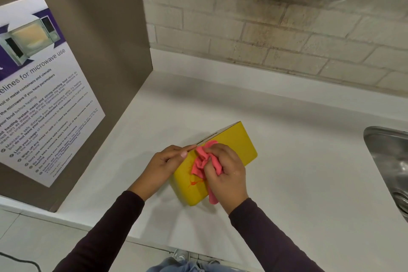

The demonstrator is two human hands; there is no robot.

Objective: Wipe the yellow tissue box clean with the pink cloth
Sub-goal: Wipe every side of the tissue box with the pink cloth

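Observation:
The yellow tissue box [239, 147] stands on its side on the white counter [298, 183], its slotted face turned to the left. My left hand [164, 166] grips the box's left upper edge, thumb on top. My right hand [228, 175] presses the crumpled pink cloth [202, 162] against the box's broad yellow face. One end of the cloth hangs down past the box's near corner, and loose orange threads trail from it.
A brown panel [106, 51] with a microwave-guidelines poster [42, 95] stands at the left. The steel sink [388, 161] lies at the right edge. A brick-tile wall [265, 28] runs behind the counter, whose front edge is near my body.

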